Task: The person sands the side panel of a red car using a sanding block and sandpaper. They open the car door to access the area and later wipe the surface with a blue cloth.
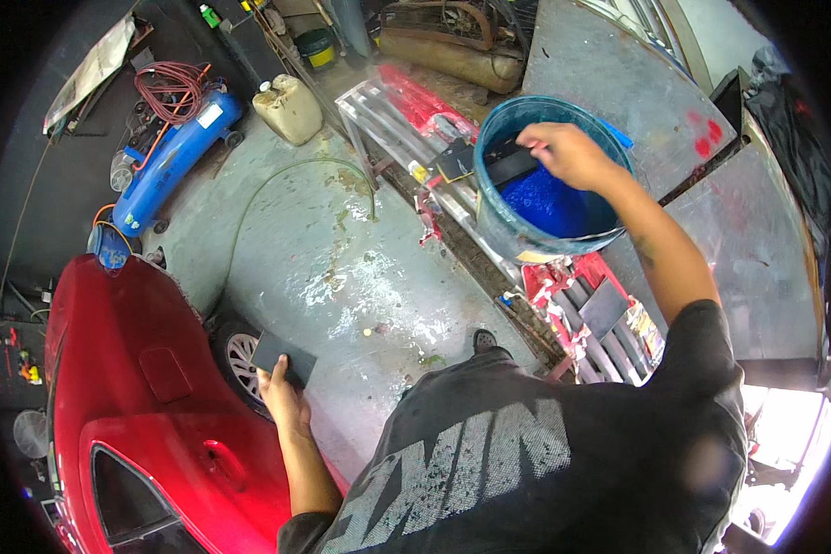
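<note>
My left hand (284, 395) is closed on the edge of a thin dark grey sheet (295, 362) that looks like sandpaper, beside the rear wheel of a red car (157, 360). Over the mouth of a dark teal bucket (487, 208) at the right, my right hand (568, 152) has its fingers curled. A flat dark strip (511, 169) is just below those fingers, apparently pinched in them; the exact grip is hidden. Inside the bucket is something bright blue (549, 203); whether it is liquid or a cloth cannot be made out.
Under the bucket runs a red-and-silver slatted rack (434, 138), with another dark square sheet (605, 309) on it. Grey metal panels (739, 249) stand at the right. A hose (277, 175) curves over the wet floor. Behind are a blue compressor (175, 157) and a jerrycan (291, 111).
</note>
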The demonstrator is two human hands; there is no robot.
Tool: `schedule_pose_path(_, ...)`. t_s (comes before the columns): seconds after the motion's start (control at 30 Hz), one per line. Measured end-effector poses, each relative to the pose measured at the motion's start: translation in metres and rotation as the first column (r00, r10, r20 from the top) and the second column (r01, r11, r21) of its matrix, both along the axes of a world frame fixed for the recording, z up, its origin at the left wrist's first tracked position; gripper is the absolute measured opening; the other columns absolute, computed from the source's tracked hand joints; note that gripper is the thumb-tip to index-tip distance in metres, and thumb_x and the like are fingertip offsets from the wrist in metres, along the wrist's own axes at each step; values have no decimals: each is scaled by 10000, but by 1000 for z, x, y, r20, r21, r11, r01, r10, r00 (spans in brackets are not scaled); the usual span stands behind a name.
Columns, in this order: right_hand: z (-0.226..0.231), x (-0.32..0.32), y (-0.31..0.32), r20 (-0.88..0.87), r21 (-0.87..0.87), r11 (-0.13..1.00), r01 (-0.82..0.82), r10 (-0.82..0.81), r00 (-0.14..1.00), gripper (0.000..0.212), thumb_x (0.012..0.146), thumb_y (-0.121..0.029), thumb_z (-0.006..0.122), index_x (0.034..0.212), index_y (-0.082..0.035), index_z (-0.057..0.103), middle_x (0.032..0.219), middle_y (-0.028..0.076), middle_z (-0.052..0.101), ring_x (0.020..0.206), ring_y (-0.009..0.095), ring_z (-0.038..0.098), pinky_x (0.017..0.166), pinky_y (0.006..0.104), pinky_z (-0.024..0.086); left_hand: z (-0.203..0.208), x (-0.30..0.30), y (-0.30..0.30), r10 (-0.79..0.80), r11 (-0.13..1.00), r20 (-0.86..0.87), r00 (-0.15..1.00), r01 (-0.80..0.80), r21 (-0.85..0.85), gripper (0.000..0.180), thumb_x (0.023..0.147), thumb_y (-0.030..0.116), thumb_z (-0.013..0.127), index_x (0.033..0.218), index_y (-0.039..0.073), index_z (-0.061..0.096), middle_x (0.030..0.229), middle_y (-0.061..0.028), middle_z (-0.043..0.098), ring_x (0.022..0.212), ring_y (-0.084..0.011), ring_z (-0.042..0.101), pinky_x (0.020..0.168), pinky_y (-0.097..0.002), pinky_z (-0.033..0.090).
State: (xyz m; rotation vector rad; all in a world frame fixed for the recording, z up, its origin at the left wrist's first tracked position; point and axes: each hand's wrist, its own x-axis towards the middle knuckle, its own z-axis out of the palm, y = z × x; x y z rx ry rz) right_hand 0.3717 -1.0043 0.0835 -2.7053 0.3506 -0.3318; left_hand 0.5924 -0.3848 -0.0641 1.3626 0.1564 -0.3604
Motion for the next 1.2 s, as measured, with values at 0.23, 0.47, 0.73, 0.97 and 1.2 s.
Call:
schedule_pose_path(0.23, -76, 22, -26, -238, -356, 913, -200, 118, 964, 720, 897, -349, 927, 1516, -139, 626, 1664, 200, 553, 1592, 414, 469, 1240, 602, 452, 52, -54, -190, -319, 934, -21, 947, 311, -175, 267, 1045, -10, 677, 1299, 67, 652, 1084, -3, 665, 1014, -134, 660, 840, -322, 552)
schedule_pose_path(0.47, -20, -26, -41, 186, 290, 952, -96, 42, 982, 525, 984, -220, 851, 1419, -60, 604, 1330, 232, 751, 1273, 419, 726, 1080, 477, 561, 124, -89, -327, -455, 890, 97, 885, 451, 63, 165, 1088, 47, 707, 1240, 63, 647, 973, 8, 746, 866, -109, 703, 751, -305, 576)
schedule_pose_path(0.73, 9, -47, 2, 428, 1, 962, -272, 246, 870, 567, 930, -125, 855, 1449, -59, 635, 1450, 190, 641, 1359, 420, 627, 1168, 489, 526, 123, -95, -412, -713, 688, 106, 694, 720, -90, 281, 1110, 54, 674, 1387, 82, 638, 1188, -64, 799, 1028, -171, 765, 933, -371, 630)
schedule_pose_path(0.97, -7, -59, -7, 443, -62, 973, -221, 226, 868, 591, 900, -79, 861, 1448, -77, 641, 1469, 171, 634, 1400, 420, 595, 1196, 505, 521, 127, -102, -436, -771, 564, 183, 610, 788, -247, 383, 1129, 33, 600, 1510, -5, 583, 1354, -186, 770, 1194, -291, 786, 1065, -456, 641)
schedule_pose_path(1.2, -9, -60, -12, 456, -23, 976, -215, 201, 867, 581, 901, -89, 863, 1442, -81, 649, 1473, 159, 639, 1389, 409, 602, 1187, 502, 527, 128, -104, -442, -768, 552, 196, 610, 785, -281, 420, 1118, 19, 585, 1534, -38, 578, 1378, -202, 757, 1189, -295, 788, 1066, -455, 648)
